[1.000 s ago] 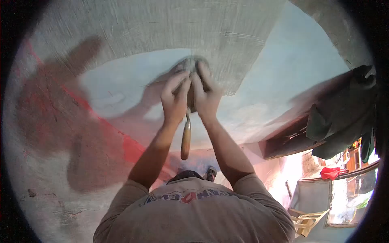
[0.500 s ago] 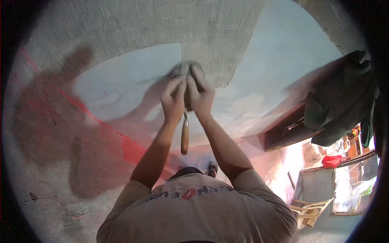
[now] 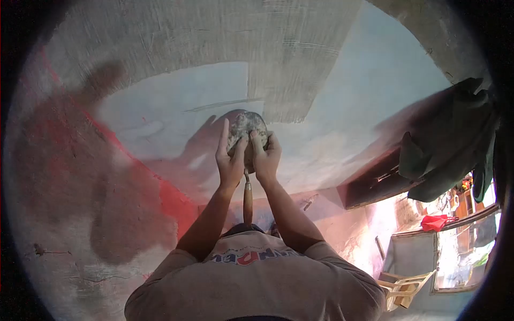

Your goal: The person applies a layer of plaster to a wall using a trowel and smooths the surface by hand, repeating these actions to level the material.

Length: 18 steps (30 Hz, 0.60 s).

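Both of my hands hold a trowel by its broad rounded blade, which is coated with grey, speckled residue. The wooden handle points down below my wrists, joined by a thin metal shank. My left hand grips the left edge with its thumb across the face and one finger stretched upward. On the other edge, my right hand has its thumb on the blade and its fingers curled behind. Just beyond the blade, the pale blue wall carries dark scratch lines.
Rough grey plaster covers the upper wall, with a red-painted strip down the left. Dark cloth hangs over a wooden shelf on the right. A plastic chair stands lower right, below a red cloth.
My hands and the trowel have come down toward my body, away from the wall scratches. The blade face now shows, and one left finger has straightened.
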Motion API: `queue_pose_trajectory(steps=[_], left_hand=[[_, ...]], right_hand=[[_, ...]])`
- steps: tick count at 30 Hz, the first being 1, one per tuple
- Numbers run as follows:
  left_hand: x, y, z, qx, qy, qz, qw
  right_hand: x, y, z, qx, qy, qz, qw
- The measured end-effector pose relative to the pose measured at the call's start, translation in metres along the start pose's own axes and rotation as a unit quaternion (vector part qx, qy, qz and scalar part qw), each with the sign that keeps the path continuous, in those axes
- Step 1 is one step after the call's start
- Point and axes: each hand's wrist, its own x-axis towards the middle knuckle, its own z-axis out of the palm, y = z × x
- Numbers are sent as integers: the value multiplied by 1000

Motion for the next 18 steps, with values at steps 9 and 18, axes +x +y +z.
queue_pose_trajectory(steps=[9, 18], left_hand=[[26, -31, -4, 17, 14, 49, 999], [21, -20, -1, -37, 18, -23, 999]], right_hand=[[26, 14, 7, 32, -31, -4, 999], [21, -5, 13, 27, -12, 1, 1000]])
